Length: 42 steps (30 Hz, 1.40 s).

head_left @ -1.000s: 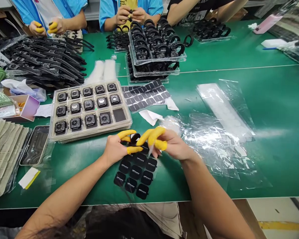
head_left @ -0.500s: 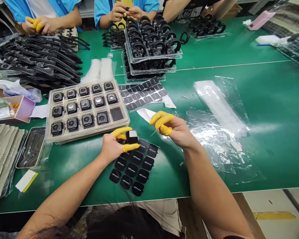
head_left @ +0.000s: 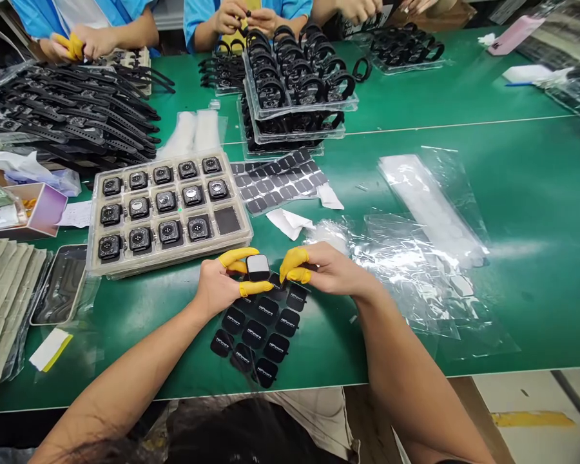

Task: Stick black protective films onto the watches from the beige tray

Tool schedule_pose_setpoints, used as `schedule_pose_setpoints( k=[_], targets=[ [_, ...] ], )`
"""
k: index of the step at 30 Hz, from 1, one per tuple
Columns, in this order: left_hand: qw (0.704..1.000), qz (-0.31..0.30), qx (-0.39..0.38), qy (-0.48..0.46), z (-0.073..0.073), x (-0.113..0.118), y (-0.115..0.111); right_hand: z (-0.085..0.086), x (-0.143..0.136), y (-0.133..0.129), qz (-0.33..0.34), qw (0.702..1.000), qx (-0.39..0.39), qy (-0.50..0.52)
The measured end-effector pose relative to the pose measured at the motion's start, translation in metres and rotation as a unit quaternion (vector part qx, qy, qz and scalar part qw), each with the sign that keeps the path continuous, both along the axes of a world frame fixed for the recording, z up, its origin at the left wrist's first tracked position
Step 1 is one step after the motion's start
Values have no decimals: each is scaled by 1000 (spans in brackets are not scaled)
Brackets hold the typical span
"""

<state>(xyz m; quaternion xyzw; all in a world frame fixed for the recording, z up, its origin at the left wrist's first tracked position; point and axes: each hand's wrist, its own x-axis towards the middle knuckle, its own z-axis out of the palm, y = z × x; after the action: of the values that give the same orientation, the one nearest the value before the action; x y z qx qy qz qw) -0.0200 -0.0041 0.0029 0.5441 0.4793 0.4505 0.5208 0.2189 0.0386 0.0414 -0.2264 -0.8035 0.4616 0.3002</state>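
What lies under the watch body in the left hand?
A sheet of white-printed black squares on the green table lies below the watch body that the left hand holds. Whatever is directly behind the watch body and hand is covered and cannot be seen.

green table [head_left: 541, 270] bears sticker sheet [head_left: 255, 333], watch trays [head_left: 174, 256], probably plastic film [head_left: 401, 270].

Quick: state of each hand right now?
Left hand: closed, holding a watch.
Right hand: pinched closed at the stickers; can't tell if holding one.
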Motion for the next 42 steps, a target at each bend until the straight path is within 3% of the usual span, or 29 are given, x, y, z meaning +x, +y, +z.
schedule_pose_setpoints(
  k=[5,10,16,20,22,24,28,32,37,42],
  targets=[
    [1000,-2,-2,3,-1,-1,0,8,-6,-3,18,995,-48,85],
    [1000,-16,2,8,2,0,0,7,-9,-3,57,997,-36,37],
    [1000,-10,-18,15,8,1,0,7,-1,-2,18,997,-12,76],
    [1000,-13,-13,21,7,1,-1,11,-2,-1,56,997,-33,31],
    [1000,-3,-13,21,6,0,-1,13,4,1,21,999,-31,14],
    [1000,15,-7,25,4,0,-2,14,8,0,-65,996,-47,30],
    [999,32,7,36,2,0,-2,13,-4,-9,-203,956,-182,107],
    [999,35,-1,31,1,0,-1,12,-32,-21,-241,914,-301,124],
    [999,33,5,43,-1,0,0,5,-48,-26,-315,883,-333,98],
    [998,11,-12,58,1,1,1,-2,-47,-25,-307,870,-379,72]
  ],
)
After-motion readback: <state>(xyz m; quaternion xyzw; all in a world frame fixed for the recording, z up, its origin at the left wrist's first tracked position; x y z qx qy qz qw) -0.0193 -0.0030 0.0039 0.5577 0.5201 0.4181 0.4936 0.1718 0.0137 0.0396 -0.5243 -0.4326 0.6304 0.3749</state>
